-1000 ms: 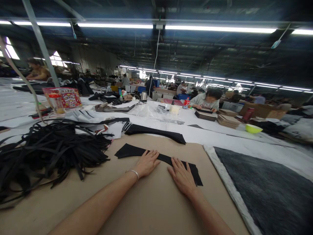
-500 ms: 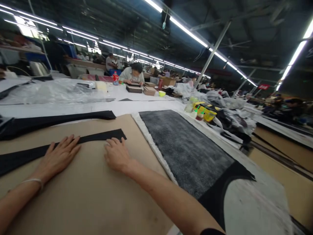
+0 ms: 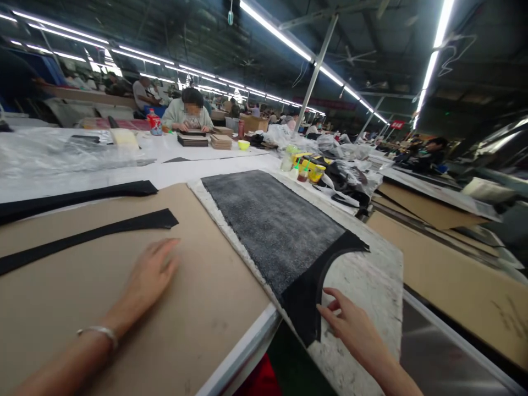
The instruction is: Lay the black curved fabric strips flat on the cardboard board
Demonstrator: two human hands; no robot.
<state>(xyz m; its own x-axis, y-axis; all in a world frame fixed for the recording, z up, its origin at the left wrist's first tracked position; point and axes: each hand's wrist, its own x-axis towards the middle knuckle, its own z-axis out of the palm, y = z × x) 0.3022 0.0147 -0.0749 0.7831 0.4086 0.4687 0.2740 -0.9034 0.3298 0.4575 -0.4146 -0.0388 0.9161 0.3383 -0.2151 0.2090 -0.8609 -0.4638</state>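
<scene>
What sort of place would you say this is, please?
It looks like a factory workshop, perhaps for cut-fabric or leather goods: bright strip lights hang under a high roof, a co-worker bends over a table, and a shaped black strip lies on a brown board.

Two hands, one left hand [image 3: 150,275] and one right hand [image 3: 355,324], and one bracelet [image 3: 100,331]. Two narrow black pieces [image 3: 99,233] toward the far edge of the brown surface [image 3: 202,308], any layers uncountable. One grey-black panel [image 3: 268,220] past its right edge. Beyond its far edge: one red-and-blue bottle [image 3: 155,123], one yellow-green bowl [image 3: 243,145], at least two stacks [image 3: 192,141] and two green-tipped small bottles [image 3: 303,175].
</scene>
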